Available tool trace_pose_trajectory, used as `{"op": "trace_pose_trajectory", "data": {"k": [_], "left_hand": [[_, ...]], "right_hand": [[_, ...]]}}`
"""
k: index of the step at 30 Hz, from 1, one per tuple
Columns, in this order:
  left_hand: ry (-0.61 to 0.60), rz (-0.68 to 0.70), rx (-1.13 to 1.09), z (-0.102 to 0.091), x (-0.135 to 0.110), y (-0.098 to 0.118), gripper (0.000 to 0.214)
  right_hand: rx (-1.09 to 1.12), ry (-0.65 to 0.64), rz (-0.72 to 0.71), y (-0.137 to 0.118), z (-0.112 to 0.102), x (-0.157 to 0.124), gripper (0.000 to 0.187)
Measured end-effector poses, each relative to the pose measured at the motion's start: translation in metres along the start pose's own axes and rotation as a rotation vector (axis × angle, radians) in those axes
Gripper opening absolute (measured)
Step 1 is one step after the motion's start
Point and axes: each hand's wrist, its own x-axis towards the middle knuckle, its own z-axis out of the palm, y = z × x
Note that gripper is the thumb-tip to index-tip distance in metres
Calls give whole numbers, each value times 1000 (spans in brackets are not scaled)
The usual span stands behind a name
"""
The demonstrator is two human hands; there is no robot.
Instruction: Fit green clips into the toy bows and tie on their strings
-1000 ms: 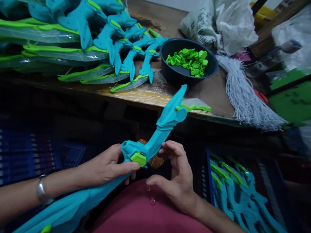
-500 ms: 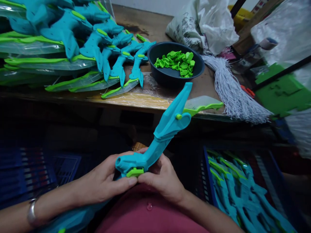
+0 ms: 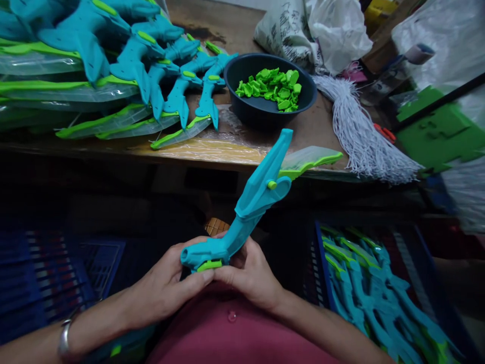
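Note:
A bent turquoise plastic toy piece (image 3: pixel 248 197), perhaps part of a toy bow, is held in front of my body. Its upper arm points up and right, carrying a green-edged clear blade (image 3: pixel 312 161). My left hand (image 3: pixel 170 283) wraps round the lower left end, thumb at a small green plastic part (image 3: pixel 209 265) on the near side. On the right, my right hand (image 3: pixel 253 280) is closed round the body, its thumb tip close to the left thumb under the green part. The fingers behind the piece are partly hidden.
On the table (image 3: pixel 242 146) ahead lie several stacked turquoise pieces (image 3: pixel 87 40), a dark bowl (image 3: pixel 242 114) of small green parts (image 3: pixel 273 86) and a bundle of white strings (image 3: pixel 352 126). A blue crate (image 3: pixel 318 268) at right holds more turquoise pieces.
The small green part has tipped and lies flatter against the turquoise piece, under both thumbs. The view has shifted slightly; both hands keep their hold.

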Motion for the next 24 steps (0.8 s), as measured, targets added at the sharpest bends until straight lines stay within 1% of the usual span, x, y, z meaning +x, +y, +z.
{"op": "trace_pose_trajectory", "data": {"k": [3,9,12,14,16,17,18,20,21,22,23,24], "left_hand": [[-1,-32,8,2,0,-4,17],[24,-25,36,4,1,-8,19],[37,-36,44,2,1,-13,20],[38,-69,43,1,0,-16,22],[39,-114,26,-2,-2,-20,24],[46,-136,9,-3,-2,-21,27],[52,-154,-15,-5,-2,-22,33],[49,-199,-70,-8,-3,-19,47],[39,-226,-100,-10,-3,-16,52],[22,-256,-132,-12,-4,-13,54],[4,-283,-161,-14,-4,-10,55],[-4,-305,-189,-16,-5,-8,55]], "right_hand": [[-22,4,-2,2,-3,1,46],[-151,29,-2,1,-8,3,39],[-149,40,1,4,-6,5,38],[-192,64,-33,7,-6,6,39],[-293,93,-108,8,-8,7,39],[-358,86,-149,6,-12,7,39],[-431,55,-189,3,-17,7,39],[-601,-87,-256,-10,-32,8,42],[-693,-167,-282,-19,-43,9,43],[-781,-211,-306,-30,-56,11,42],[-860,-197,-333,-42,-71,14,37],[-937,-118,-367,-55,-87,19,31]]}}
